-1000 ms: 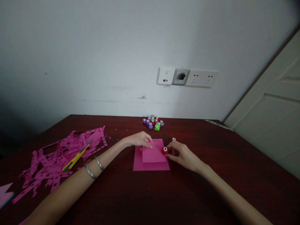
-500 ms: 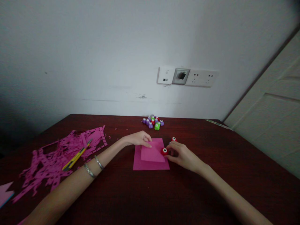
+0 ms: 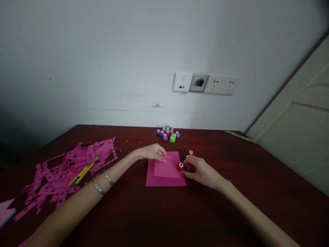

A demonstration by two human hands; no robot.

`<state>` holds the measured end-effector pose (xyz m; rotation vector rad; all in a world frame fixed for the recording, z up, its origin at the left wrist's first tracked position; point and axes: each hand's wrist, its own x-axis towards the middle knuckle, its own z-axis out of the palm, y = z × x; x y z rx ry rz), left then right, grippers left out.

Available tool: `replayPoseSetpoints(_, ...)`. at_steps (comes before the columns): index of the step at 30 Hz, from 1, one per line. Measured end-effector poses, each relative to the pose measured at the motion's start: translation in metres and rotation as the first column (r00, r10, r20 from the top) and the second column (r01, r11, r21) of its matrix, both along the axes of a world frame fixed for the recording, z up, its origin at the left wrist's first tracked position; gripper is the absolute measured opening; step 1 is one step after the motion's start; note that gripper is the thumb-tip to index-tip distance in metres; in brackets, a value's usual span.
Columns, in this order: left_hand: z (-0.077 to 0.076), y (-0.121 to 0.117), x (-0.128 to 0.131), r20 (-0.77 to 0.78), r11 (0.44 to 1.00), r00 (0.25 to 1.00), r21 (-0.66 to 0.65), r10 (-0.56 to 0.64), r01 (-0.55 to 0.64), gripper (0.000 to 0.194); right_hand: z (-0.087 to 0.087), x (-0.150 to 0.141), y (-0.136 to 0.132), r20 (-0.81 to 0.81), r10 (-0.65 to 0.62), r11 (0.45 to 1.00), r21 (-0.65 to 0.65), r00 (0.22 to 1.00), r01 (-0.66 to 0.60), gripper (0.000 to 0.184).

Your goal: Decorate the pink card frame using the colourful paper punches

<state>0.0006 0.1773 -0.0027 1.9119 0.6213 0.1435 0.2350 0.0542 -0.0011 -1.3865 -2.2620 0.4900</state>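
Note:
My left hand [image 3: 153, 153] pinches the upper left part of a smaller pink sheet of paper [image 3: 167, 168]. That sheet is held over a larger pink sheet [image 3: 166, 182] lying flat on the table. My right hand [image 3: 199, 168] grips a small red craft punch [image 3: 180, 166] with a white button, set at the right edge of the smaller sheet. Whether the paper sits inside its slot I cannot tell. Just behind my right fingers stand another red punch [image 3: 190, 153] and a purple one, partly hidden.
Several purple, green and red punches [image 3: 168, 133] cluster near the wall. On the left lies a heap of punched pink paper scraps [image 3: 61, 175] with a yellow utility knife [image 3: 84, 170] on top. Folded paper [image 3: 6, 212] sits at the left edge; a ruler-like strip [image 3: 240, 136] lies far right.
Almost nothing differs. Both hands, the smaller sheet and the red punch hold nearly the same place; the view has shifted very slightly.

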Motion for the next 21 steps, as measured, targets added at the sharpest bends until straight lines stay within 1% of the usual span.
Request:
replayPoseSetpoints(6, -0.001, 0.001, 0.0, -0.008, 1.0, 1.0, -0.003, -0.005, 0.005, 0.027, -0.001, 0.002, 0.002, -0.009, 0.029, 0.999, 0.016, 1.0, -0.029, 0.014)
replayPoseSetpoints(11, -0.001, 0.002, -0.002, -0.025, 1.0, 1.0, 0.005, 0.005, -0.005, 0.028, 0.001, 0.003, 0.001, -0.011, 0.017, 1.0, 0.014, 1.0, -0.017, 0.014)
replayPoseSetpoints(17, -0.005, 0.006, -0.004, -0.023, 1.0, 1.0, 0.013, 0.02, -0.02, 0.03, 0.004, 0.008, 0.003, 0.025, 0.012, 1.0, 0.019, 1.0, -0.012, 0.011)
replayPoseSetpoints(21, -0.005, 0.008, -0.005, -0.022, 1.0, 1.0, 0.016, 0.02, -0.019, 0.031, 0.009, 0.015, 0.006, 0.044, 0.022, 1.0, -0.013, 0.999, -0.021, 0.013)
